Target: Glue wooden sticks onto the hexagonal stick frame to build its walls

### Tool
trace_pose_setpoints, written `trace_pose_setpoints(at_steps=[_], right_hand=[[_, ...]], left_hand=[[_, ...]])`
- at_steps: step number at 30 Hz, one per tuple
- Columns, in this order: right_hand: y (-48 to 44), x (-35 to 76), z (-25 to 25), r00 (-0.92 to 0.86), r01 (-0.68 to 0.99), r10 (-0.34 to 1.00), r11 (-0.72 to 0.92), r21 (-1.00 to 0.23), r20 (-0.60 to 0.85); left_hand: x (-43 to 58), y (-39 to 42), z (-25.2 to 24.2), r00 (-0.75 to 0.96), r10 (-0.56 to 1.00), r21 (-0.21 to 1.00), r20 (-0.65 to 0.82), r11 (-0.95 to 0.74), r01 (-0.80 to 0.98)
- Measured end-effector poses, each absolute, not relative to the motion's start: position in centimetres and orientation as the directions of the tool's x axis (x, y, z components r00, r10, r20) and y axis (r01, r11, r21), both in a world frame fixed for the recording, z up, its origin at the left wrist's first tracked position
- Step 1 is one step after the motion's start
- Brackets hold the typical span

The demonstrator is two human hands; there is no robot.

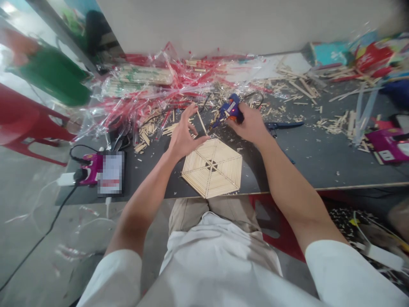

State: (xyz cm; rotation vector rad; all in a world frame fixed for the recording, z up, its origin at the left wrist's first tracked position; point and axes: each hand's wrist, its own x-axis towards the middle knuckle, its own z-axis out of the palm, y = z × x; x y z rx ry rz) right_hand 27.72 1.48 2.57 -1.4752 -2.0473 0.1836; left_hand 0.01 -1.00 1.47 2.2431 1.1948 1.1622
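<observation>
A hexagonal panel (220, 181) of thin wooden sticks, with a small hole at its middle, lies flat near the table's front edge. Above its upper left side, my left hand (185, 135) is closed in a pinch on a thin wooden stick (202, 122), held at a tilt between thumb and fingers. My right hand (248, 124) is wrapped round a blue hot glue gun (230, 107) with a small red light. The gun's nozzle points down and left, close to the stick's lower end. Whether nozzle and stick touch, I cannot tell.
Clear and red plastic wrappers (188, 85) and loose sticks cover the back of the table (306, 157). Blue-handled pliers (286, 125) lie right of my right hand. A phone (110, 172) and purple power strip (91, 169) sit at left; another purple box (388, 143) is at right.
</observation>
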Motion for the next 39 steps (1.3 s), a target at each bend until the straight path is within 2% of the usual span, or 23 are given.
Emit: trace_pose_setpoints(at_steps=[24, 39], right_hand=[[1.56, 28.21, 2.76, -0.236, 0.801, 0.898, 0.397, -0.448, 0.372], [1.36, 28.17, 3.13, -0.183, 0.821, 0.908, 0.352, -0.449, 0.377]], left_hand=[[-0.27, -0.99, 1.63, 0.423, 0.766, 0.522, 0.485, -0.641, 0.563], [0.03, -1.62, 2.33, 0.456, 0.762, 0.549, 0.459, -0.648, 0.529]])
